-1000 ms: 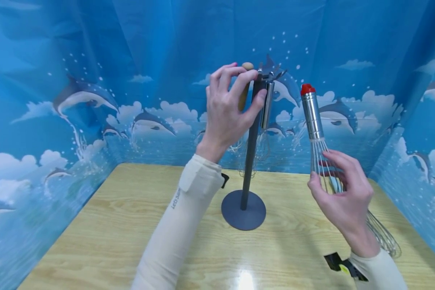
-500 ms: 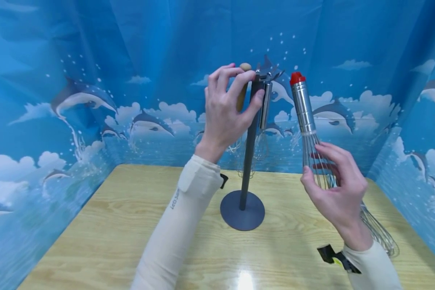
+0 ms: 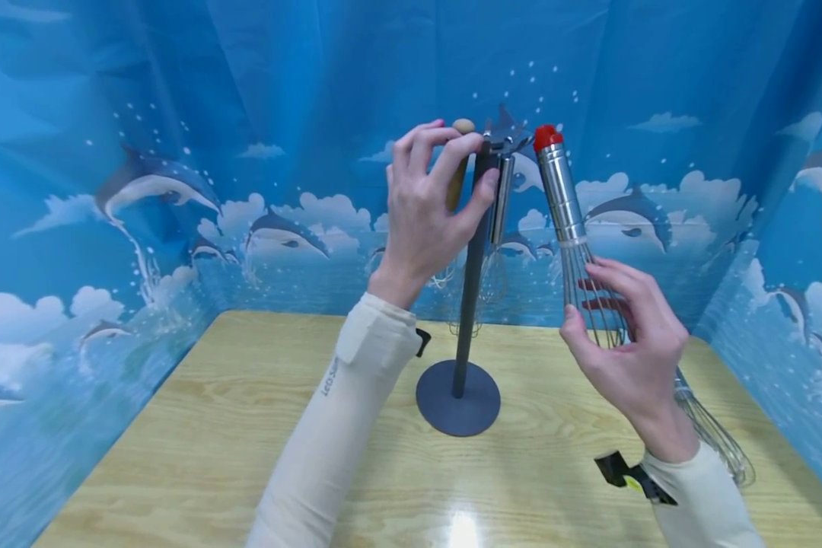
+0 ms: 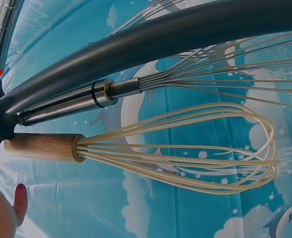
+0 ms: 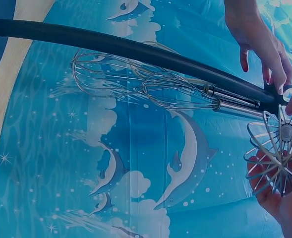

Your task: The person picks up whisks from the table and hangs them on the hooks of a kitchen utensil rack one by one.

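My left hand (image 3: 425, 183) grips the top of a dark metal stand (image 3: 466, 320), fingers over its hooked head and thumb across the pole. From the hooks hang a wooden-handled whisk (image 4: 46, 147) with cream wires, partly behind that hand, and steel-handled whisks (image 3: 503, 198). My right hand (image 3: 633, 342) holds another whisk (image 3: 560, 194) by its wires, its steel handle and red end pointing up, just right of the stand's head. Seen end-on in the right wrist view, the held whisk's wire loops (image 5: 264, 163) sit within the fingers.
Behind my right wrist, another wire whisk (image 3: 715, 434) lies on the wooden table (image 3: 246, 426). The stand's round base (image 3: 457, 415) rests near the table's middle. A blue dolphin-print curtain (image 3: 301, 91) encloses the back and sides.
My right hand has carried the red-ended whisk left and slightly up, closer to the stand's head. The left hand keeps its grip on the stand.
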The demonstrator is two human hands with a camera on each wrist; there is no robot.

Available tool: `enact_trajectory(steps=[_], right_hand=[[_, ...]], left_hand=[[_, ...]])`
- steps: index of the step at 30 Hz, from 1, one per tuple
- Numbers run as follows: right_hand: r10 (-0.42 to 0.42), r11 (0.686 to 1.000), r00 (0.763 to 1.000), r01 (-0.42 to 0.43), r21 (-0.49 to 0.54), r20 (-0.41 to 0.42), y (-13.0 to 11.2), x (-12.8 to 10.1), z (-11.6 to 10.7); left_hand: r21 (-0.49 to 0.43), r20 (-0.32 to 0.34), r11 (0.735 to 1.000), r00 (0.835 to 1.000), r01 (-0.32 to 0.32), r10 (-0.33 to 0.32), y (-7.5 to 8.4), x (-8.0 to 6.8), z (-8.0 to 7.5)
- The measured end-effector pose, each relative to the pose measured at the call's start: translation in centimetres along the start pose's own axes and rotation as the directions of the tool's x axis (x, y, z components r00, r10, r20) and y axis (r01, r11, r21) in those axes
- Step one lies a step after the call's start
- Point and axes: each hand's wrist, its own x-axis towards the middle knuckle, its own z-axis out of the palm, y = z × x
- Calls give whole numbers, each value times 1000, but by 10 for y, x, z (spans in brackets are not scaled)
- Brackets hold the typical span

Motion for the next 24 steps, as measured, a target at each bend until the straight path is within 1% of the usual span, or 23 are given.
enact_trajectory(steps=[11,15,18,24], right_hand=[[-37,999,999,37,2,-2,8,6,-3],[-48,999,999,47,16,21,10,10,-8],[-59,997,998,57,51,35,11,13,-13],[-76,994,992,68,89,97,12,24,-26]], left_hand=[[-8,0,1000,1000,7,-7,1,0,1],[-7,1,1000,1000,8,-8,1,0,1],[-11,1,1000,1000,6,-6,1,-1,1],[-18,-13,1000,1000,-2,2,0,0,1]])
